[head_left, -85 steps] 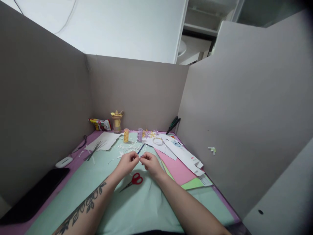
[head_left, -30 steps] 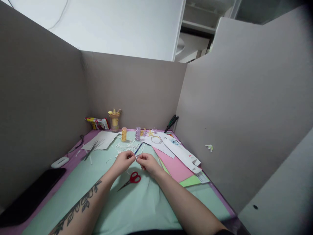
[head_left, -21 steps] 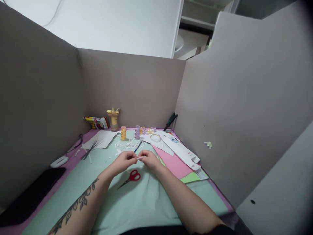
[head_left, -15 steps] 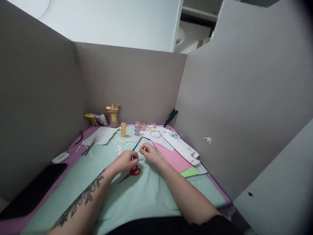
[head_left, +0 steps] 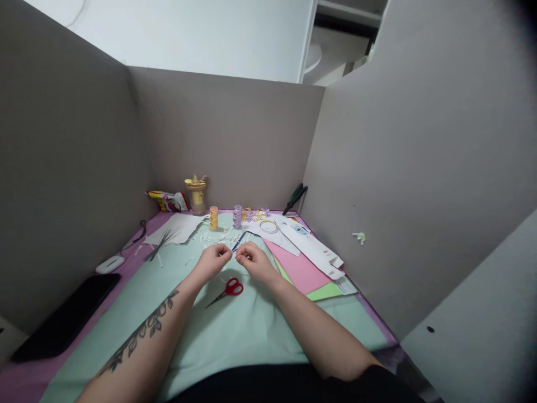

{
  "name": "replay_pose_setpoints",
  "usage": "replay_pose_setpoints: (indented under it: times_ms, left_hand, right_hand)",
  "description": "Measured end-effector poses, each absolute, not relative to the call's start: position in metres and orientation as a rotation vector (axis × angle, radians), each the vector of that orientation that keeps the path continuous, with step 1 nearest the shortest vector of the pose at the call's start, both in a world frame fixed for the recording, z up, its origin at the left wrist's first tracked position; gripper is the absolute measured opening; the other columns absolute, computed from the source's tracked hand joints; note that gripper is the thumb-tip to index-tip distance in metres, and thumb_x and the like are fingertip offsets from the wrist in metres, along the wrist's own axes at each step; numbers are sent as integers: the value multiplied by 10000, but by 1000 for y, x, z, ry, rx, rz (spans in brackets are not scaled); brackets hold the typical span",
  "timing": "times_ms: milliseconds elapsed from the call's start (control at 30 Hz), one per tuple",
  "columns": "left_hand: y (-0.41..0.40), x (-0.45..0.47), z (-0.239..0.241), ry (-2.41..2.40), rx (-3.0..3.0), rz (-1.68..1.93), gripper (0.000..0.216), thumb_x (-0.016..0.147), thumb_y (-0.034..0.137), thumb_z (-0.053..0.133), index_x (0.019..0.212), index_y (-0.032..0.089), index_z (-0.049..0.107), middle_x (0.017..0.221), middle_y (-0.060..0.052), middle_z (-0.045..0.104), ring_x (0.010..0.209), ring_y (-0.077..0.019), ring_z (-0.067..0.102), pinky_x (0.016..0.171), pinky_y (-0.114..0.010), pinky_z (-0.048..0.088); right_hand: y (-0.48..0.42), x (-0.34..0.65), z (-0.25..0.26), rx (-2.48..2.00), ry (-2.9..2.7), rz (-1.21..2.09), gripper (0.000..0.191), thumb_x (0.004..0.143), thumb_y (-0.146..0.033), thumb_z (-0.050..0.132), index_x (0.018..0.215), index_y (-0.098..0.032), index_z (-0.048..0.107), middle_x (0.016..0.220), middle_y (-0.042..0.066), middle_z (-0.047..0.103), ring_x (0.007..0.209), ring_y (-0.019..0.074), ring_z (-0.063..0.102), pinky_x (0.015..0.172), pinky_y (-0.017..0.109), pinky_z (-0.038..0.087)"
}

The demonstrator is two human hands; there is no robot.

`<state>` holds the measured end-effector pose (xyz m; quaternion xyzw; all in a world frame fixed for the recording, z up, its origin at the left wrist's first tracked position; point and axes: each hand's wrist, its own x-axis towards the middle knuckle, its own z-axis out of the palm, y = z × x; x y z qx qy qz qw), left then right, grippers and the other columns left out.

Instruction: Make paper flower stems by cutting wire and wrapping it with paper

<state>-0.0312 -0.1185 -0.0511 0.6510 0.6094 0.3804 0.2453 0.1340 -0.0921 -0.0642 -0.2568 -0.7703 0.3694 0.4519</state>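
My left hand (head_left: 213, 261) and my right hand (head_left: 254, 261) come close together above the green cloth (head_left: 235, 336), thumbs and fingers pinched. Something thin and small lies between the fingertips, too small to name. Just below the hands, red-handled scissors (head_left: 233, 287) rest on the cloth, blades pointing to the lower left. Beyond the fingertips are a blue pen-like stick (head_left: 239, 240) and many white paper scraps (head_left: 220, 238). An orange roll (head_left: 213, 218) and a purple roll (head_left: 238, 217) stand upright behind the scraps.
Pink paper (head_left: 293, 266) and a flattened white box (head_left: 312, 246) lie at the right. Dark-handled pliers (head_left: 295, 199) lean in the back right corner. At left are thin dark wires (head_left: 163, 240), a white case (head_left: 109, 265) and a black slab (head_left: 67, 316). Grey partitions (head_left: 226, 134) surround the table.
My left hand has moved up and away from the scissors, closer to my right hand's fingertips. My right hand has shifted slightly. The view has tilted a little.
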Motion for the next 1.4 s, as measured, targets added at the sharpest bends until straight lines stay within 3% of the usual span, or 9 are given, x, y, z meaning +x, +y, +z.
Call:
replay_pose_setpoints:
  times_ms: [300,500,700,833,933,1067,1167,1267,1400]
  left_hand:
    - [-123,-37,-44,1189,1244,1044,233,656,360,588,731,148,529,753,7,527,495,-42,358,421,-177,197]
    - [-124,-37,-41,1063,1118,994,267,651,376,632,720,142,523,680,35,446,458,-22,270,401,-176,136]
    - [-124,-34,-40,1264,1298,1043,264,672,416,570,680,161,501,611,40,438,457,-51,301,414,-190,183]
    - [-123,-34,-41,1424,1474,1172,240,701,405,528,655,170,516,565,44,444,481,-80,336,453,-206,240]
    - [-124,-32,-40,1485,1673,1235,231,723,384,513,643,168,534,570,36,470,540,-103,398,514,-221,305]
    - [-128,-27,-42,1563,1831,1205,228,732,377,504,646,171,550,588,24,509,576,-124,436,549,-234,330]
    - [-128,-25,-44,1597,1910,1166,221,744,361,487,654,175,564,587,24,524,568,-124,434,546,-233,318]
    - [-127,-26,-44,1609,1927,1151,215,744,354,491,659,175,574,588,26,533,563,-121,429,542,-231,311]
    - [-126,-26,-44,1551,1853,1155,216,747,358,496,665,170,563,590,33,513,570,-118,430,544,-227,321]
  right_hand:
    - [-95,137,-58,-646,-1900,896,83,802,-223,535,730,-197,567,815,23,539,795,161,510,707,271,401]
    - [-93,138,-59,-631,-1907,881,84,811,-225,526,736,-203,557,814,24,543,801,165,510,738,288,406]
    - [-94,137,-62,-697,-1880,888,56,785,-228,537,762,-211,584,925,46,541,902,185,518,749,300,436]
    - [-92,139,-64,-904,-1686,556,279,699,-179,603,974,-226,607,1197,86,438,1175,244,398,988,398,333]
    - [-90,139,-65,-863,-1637,529,333,705,-169,591,1034,-211,565,1198,96,461,1202,241,392,1050,416,272]
    - [-90,130,-69,-720,-1581,1075,345,718,-246,600,1041,-221,482,1076,61,548,966,186,564,870,349,449]
    - [-92,122,-74,-682,-1507,1350,364,679,-291,644,990,-220,469,944,24,567,699,125,576,662,276,487]
    - [-93,119,-78,-740,-1526,1400,236,688,-331,626,842,-202,504,705,-37,508,474,70,441,444,213,375]
    - [-92,119,-80,-808,-1561,1379,178,707,-342,598,720,-193,501,605,-62,444,392,48,334,373,208,254]
